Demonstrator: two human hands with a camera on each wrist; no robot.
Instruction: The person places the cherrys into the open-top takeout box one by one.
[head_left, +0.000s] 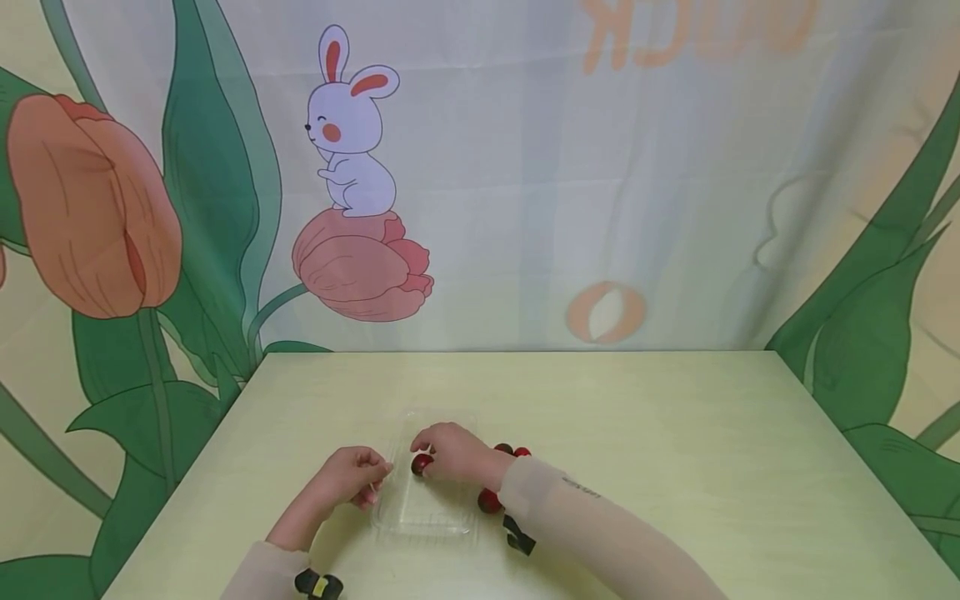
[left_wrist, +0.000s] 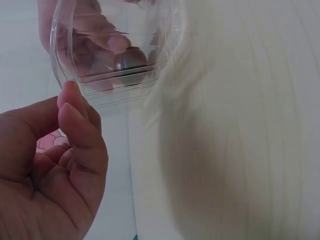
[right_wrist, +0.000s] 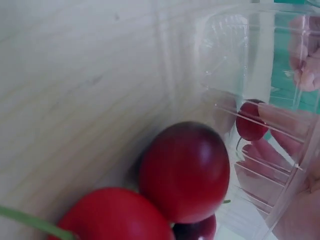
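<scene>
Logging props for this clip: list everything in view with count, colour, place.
Table: one, pale yellow, foreground.
Plastic container: one, clear, on the table.
Loose cherries: at least three, red to dark red, right of the container.
Held cherry: one, dark red, in the right grip.
Cloth backdrop: one, pale, behind.
Printed tulips: at least two, orange and pink, left.
Printed rabbit: one, white, on the pink tulip.
Printed leaves: several, green, both sides.
Lettering: partial, orange, upper right.
Wrist devices: two, black, both forearms.
Sleeves: two, beige, forearms.
Left grip: one, bare, at the container's edge.
Right grip: one, bare, over the container.
</scene>
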